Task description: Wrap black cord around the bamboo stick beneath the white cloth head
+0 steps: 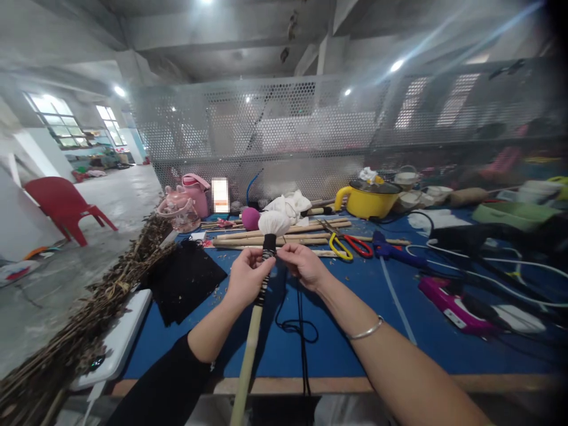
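Note:
A pale wooden stick (249, 343) slants up from the bottom edge. Its upper part is wrapped in black cord (269, 244), and a white cloth bundle (274, 223) tops it. My left hand (247, 276) is closed round the wrapped part. Beside it, my right hand (304, 265) pinches at the wrapping; the cord between its fingertips is too thin to make out clearly. Loose black cord (300, 325) hangs down below my right hand and loops over the blue table (346, 319).
Scissors with yellow and red handles (358, 245) lie behind my right hand, near several sticks (310, 239). A yellow pot (371, 200) stands at the back. Black cloth (184, 278) and dried stems (106, 290) are left; a magenta power strip (455, 305) is right.

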Tool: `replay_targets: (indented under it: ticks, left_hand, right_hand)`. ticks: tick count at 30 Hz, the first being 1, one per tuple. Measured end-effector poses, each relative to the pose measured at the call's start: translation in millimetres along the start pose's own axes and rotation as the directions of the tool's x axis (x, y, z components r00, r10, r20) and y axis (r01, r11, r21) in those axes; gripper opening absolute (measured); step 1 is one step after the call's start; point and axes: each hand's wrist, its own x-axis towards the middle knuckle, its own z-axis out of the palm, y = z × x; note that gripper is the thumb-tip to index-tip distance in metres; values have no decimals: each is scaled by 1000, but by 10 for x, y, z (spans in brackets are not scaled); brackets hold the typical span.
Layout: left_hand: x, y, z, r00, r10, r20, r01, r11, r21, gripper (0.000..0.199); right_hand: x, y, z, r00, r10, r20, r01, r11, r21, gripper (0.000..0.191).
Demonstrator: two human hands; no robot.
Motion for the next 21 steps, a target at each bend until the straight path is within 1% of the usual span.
replay_targets:
  ticks: [3,7,10,12,13,15,17,18,19,21]
  left_hand:
    - [14,14,-8,999,-43,17,44,997,-63,35]
    - [-5,46,-10,996,-83,45,87,990,-109,37]
    - [-32,63,-12,979,-150,135,170,974,-148,35]
    - [-35,52,-14,954,-199,226,243,951,-190,33]
    - [-29,40,-16,934,-232,272,293,932,-213,32]
    - [-4,7,-20,880,-328,344,423,870,-252,30]
    - [28,-26,-29,827,-421,373,528,810,-256,31]
    - [42,-39,-34,821,-442,361,542,804,-246,33]
    - [52,-49,-41,835,-438,332,522,822,-228,35]
    - [59,-67,-54,904,-357,235,398,903,-160,38]
  right_hand:
    - [-18,-35,20,1000,22,0,-22,999,33,32]
    - [-27,-62,31,997,59,51,-63,994,94,37]
    - [-20,-58,5,991,43,124,-59,990,129,34]
    - [-11,-39,-25,980,49,194,-77,987,141,35]
    - [-6,-23,-40,975,54,214,-85,986,141,36]
    - [5,14,-63,977,60,204,-85,989,119,37]
    - [14,51,-69,984,56,169,-68,995,67,37]
    - [17,64,-65,986,59,158,-66,997,38,36]
    - [19,73,-58,987,66,149,-69,998,11,35]
    - [19,79,-39,988,84,132,-81,996,-26,35]
